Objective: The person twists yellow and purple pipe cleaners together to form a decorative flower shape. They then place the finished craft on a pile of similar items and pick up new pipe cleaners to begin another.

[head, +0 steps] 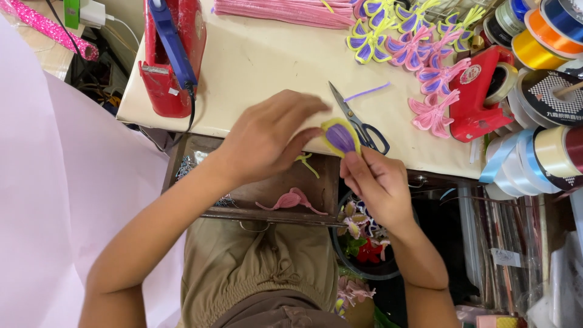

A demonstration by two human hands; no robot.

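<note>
A small purple petal with a yellow pipe-cleaner rim [340, 137] is held over the table's near edge. My right hand [378, 185] pinches its lower end from below. My left hand [267, 136] reaches in from the left, its thumb and fingers touching the petal's left side. Blue-handled scissors [359, 123] lie on the cream table [261, 61] just behind the petal. A short purple pipe-cleaner piece [367, 92] lies beyond the scissors.
Finished purple, pink and yellow pipe-cleaner flowers [413, 42] lie at the back right beside a red tape dispenser [477, 97] and ribbon rolls [540, 42]. A red stand holding a blue glue gun [173, 48] sits back left. An open drawer [273, 203] holds a pink piece; a dark bowl [364, 243] of flowers sits below.
</note>
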